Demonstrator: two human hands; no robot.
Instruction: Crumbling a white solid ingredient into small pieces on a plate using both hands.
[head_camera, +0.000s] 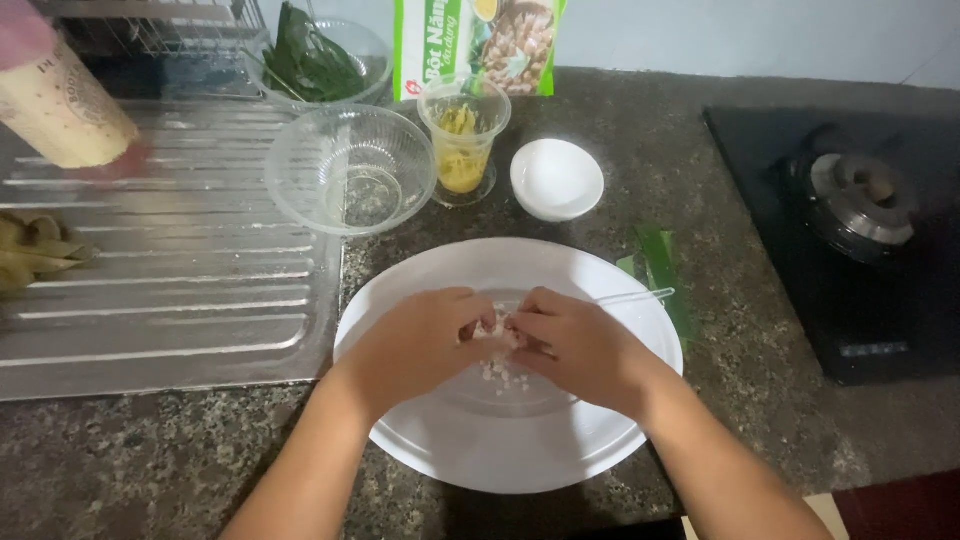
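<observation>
Left hand (420, 340): forearm enters from the lower edge and angles up toward the centre; the hand is palm-down over the white plate (420, 455), fingers curled together and pinched on a small whitish lump (495, 328). Right hand (580, 345): forearm enters from the lower right, mirroring the left; its fingers are likewise bunched and closed on the same lump, fingertips of both hands meeting.

The lump sits between the two sets of fingertips, above the middle of the plate; it is mostly hidden, so its long axis and heading cannot be told. White crumbs (503, 375) lie scattered on the plate just below it.

Surroundings, left to right: ribbed metal drainboard (170, 290); clear plastic bowl (350, 168); clear cup with yellow filling (463, 135); small white dish (557, 178); green leaf strip (662, 262) at the plate's right rim; black hob (850, 240).
</observation>
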